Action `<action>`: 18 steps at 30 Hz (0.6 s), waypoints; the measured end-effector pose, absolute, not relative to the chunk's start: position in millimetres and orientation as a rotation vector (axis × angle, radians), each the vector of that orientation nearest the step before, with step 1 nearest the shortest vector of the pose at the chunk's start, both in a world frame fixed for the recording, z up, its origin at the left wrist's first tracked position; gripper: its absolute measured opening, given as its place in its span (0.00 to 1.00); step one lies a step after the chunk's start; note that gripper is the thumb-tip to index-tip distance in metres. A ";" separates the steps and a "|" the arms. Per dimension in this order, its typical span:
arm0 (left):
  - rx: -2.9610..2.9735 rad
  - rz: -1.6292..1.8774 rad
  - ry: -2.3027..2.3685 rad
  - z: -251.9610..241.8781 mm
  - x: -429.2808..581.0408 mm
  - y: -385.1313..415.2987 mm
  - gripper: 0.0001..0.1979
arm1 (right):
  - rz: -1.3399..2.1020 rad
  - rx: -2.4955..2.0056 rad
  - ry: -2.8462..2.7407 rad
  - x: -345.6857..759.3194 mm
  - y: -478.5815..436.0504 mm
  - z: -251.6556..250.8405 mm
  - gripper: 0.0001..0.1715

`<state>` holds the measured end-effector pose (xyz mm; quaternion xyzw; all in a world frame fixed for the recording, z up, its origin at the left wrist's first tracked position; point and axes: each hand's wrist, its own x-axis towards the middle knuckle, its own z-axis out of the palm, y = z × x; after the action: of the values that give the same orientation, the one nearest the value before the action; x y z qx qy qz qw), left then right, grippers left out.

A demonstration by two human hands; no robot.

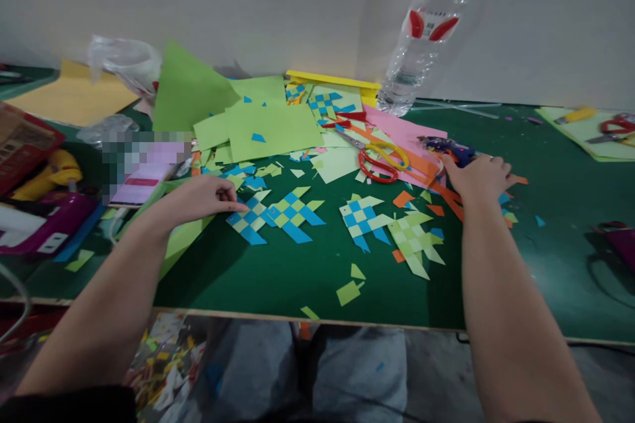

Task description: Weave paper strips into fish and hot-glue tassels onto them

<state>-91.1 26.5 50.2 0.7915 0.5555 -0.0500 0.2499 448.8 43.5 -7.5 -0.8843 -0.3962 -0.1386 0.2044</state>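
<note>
My left hand [203,197] rests on the green table [297,277] with its fingers curled loosely, fingertips touching a woven blue-and-green paper fish [251,218]. More woven paper fish lie to the right: a blue-green one [295,211], a blue-white one [364,218] and an all-green one [414,241]. My right hand [479,175] lies on orange and pink paper strips, fingers reaching to a dark blue tool [449,145]; what it grips, if anything, is hidden. Red-and-yellow scissors [380,160] lie just left of that hand.
Green paper sheets [258,122] are piled at the back, with a clear plastic bottle [421,33] by the wall. A purple box [143,172] and clutter sit at the left. More scissors [615,129] lie far right. Paper scraps litter the table and floor.
</note>
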 end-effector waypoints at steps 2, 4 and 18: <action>2.154 -0.138 1.517 49.8 -91.3 26.6 0.22 | -0.391 -2.458 -1.122 448.8 44.7 -8.0 0.45; 2.161 -0.137 1.522 49.6 -91.2 26.6 0.22 | -0.374 -2.453 -1.136 447.4 45.4 -7.1 0.44; 2.173 -0.060 1.557 48.2 -89.0 24.6 0.18 | -0.426 -2.341 -1.094 426.0 31.0 27.3 0.30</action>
<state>-89.0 24.6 48.2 0.7907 0.5663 -0.0218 0.2317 426.0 31.0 27.3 -0.8636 -0.4034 -0.1572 0.2585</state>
